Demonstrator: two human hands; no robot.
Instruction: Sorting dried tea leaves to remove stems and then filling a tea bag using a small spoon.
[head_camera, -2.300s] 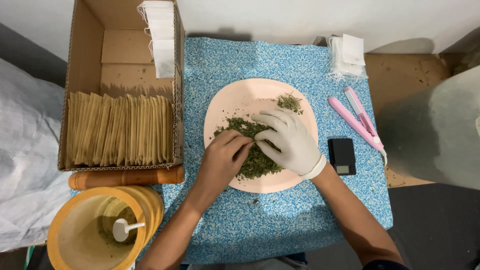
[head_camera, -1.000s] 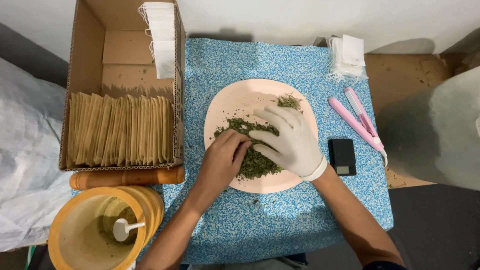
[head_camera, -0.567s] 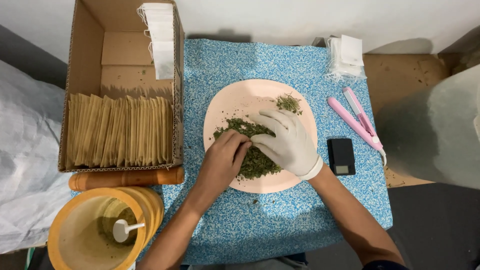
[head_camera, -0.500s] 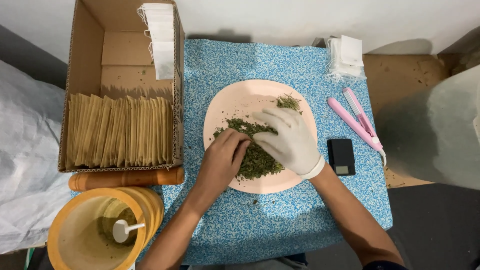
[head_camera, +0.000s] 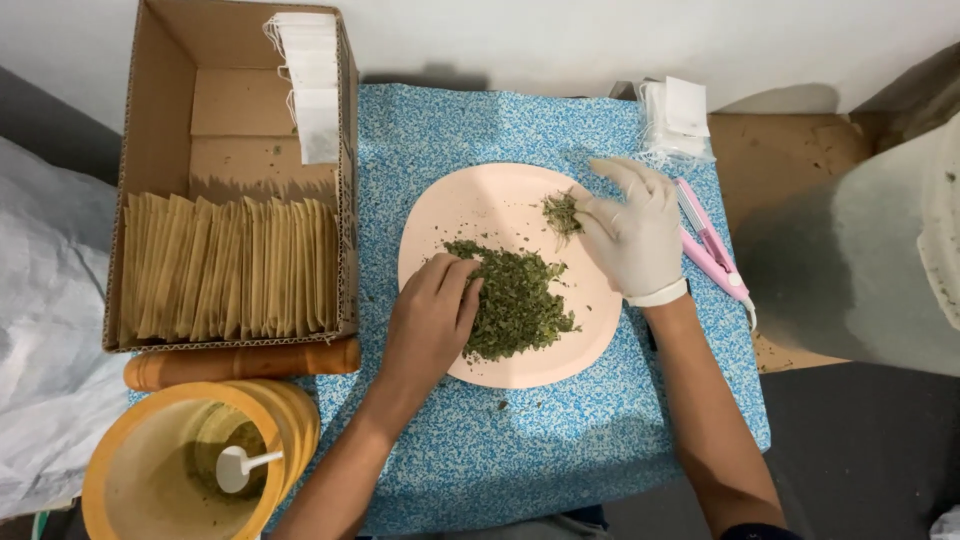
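Resting on a round pink plate (head_camera: 450, 215) in the middle of the blue speckled tabletop (head_camera: 520, 450), the dried green herb lies in two lots: a large heap (head_camera: 515, 305) just below the plate's centre and a small tuft (head_camera: 562, 212) toward its 1 o'clock edge. The heap runs roughly from 11 o'clock to 5 o'clock across the plate.

The bare left hand (head_camera: 430, 320) sits at the heap's 9 o'clock side, fingers curled loosely with their tips touching or pushing into the leaf; whether any is pinched between them cannot be told. The gloved right hand (head_camera: 635, 230) lies at 3 o'clock of the small tuft, fingers spread fairly wide, the fingertips touching the tuft rather than closing round it. So each hand has its own lot: the left is nearer the heap, the right nearer the tuft, and the two lots lie apart with bare plate between.

At 9 o'clock of the plate stands a cardboard box (head_camera: 160, 120) with a row of tan paper envelopes (head_camera: 230, 265). A pink clip-like tool (head_camera: 712, 245) lies just beyond the right wrist, and a yellow tub (head_camera: 140, 495) with a white scoop (head_camera: 240, 466) sits at 7 o'clock.
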